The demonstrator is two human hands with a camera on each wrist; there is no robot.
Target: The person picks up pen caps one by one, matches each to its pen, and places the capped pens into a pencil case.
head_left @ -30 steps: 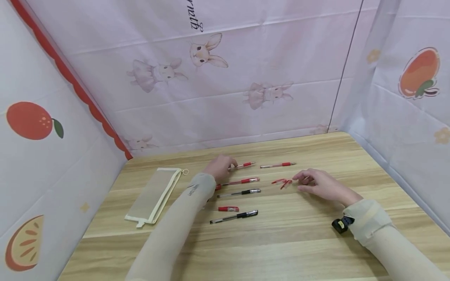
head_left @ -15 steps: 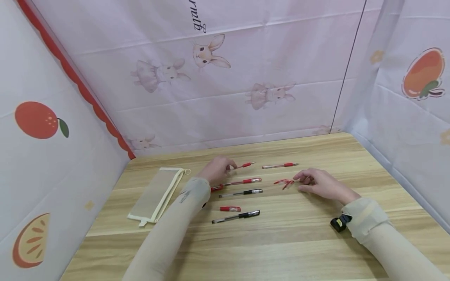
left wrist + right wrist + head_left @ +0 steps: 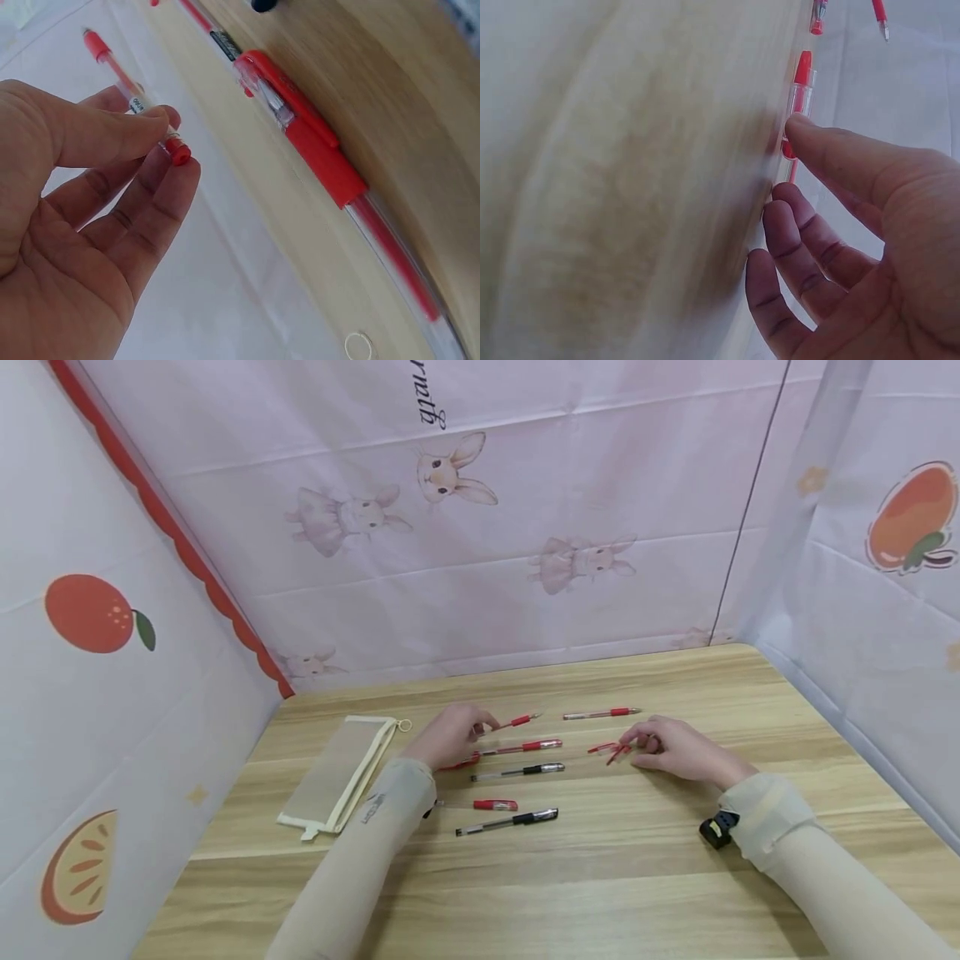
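Note:
My left hand [image 3: 448, 737] pinches an uncapped red gel pen [image 3: 519, 722] near its back end, between thumb and fingers. In the left wrist view, the held pen [image 3: 120, 81] tilts with its tip pointing away from the palm. My right hand [image 3: 678, 750] rests low at the table beside two loose red pen caps [image 3: 618, 755], its fingers loosely bent. From the right wrist, the thumb overlaps a clear-and-red cap [image 3: 802, 71]; whether it touches is hard to tell. Another uncapped red pen [image 3: 602, 714] lies at the back.
Capped red pens [image 3: 542, 745] and black pens [image 3: 534, 817] lie in rows mid-table, some partly hidden by the left arm. A cream zip pouch [image 3: 318, 777] with a ring pull lies at left. Printed cloth walls [image 3: 480, 610] close off the back and sides.
My left hand has drawn slightly back and to the left with the uncapped red pen. The right hand stays by the caps almost unmoved. The head view has shifted slightly.

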